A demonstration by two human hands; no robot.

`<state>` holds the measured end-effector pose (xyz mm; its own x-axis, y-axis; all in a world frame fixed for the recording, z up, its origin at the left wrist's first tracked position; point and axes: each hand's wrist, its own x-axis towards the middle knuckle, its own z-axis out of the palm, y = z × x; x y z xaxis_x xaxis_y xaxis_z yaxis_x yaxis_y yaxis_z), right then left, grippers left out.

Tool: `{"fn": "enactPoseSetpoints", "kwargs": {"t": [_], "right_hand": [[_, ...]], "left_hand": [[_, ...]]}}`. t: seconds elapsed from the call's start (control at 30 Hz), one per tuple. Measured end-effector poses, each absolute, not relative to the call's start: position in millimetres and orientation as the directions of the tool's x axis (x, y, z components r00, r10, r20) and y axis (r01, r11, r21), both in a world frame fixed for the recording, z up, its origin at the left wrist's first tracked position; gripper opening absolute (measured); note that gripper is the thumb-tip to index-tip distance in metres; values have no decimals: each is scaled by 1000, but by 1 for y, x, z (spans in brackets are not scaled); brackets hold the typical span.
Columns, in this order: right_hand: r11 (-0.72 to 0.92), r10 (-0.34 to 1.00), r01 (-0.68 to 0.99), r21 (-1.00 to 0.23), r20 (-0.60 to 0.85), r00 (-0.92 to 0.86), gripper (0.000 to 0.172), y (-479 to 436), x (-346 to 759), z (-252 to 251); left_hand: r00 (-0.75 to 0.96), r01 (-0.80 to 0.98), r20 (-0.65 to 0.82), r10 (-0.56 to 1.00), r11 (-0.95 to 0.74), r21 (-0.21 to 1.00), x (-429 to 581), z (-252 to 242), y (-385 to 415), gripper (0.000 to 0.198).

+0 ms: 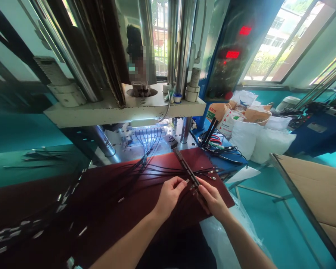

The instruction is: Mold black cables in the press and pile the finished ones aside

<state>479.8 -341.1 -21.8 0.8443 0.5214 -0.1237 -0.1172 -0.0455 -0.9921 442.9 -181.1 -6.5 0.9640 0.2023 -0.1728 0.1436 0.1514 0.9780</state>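
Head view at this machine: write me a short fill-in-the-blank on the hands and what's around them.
The right hand holds a dark slotted bar above a ____ sheet.
Thin black cables run across that sheet and end in ____ tips to the right of the bar.
The blue control panel shows ____ red digital readouts.

Missing words: dark red; metal; two.

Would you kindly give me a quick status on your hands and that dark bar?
Right hand on dark bar. Left hand beside it. Black cables under it, across red mat.
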Motion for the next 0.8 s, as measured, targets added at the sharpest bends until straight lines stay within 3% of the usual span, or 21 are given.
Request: {"fn": "enactPoseSetpoints", "kwargs": {"t": [0.1, 0.2, 0.8], "right_hand": [[-66, 541, -113, -991, -131, 831, 45, -342, 479, -23], [-77, 559, -116, -990, -139, 818, 46, -343, 480, -24], [-89, 594, -87, -992, -123, 795, 49, -341, 480, -25]], "left_hand": [[967, 83, -45, 249, -145, 986, 445, -8, -182, 24], [976, 87, -34, 216, -244, 966, 448, -7, -182, 26], [991, 49, -8, 131, -313, 948, 450, -5, -176, 24]]}}
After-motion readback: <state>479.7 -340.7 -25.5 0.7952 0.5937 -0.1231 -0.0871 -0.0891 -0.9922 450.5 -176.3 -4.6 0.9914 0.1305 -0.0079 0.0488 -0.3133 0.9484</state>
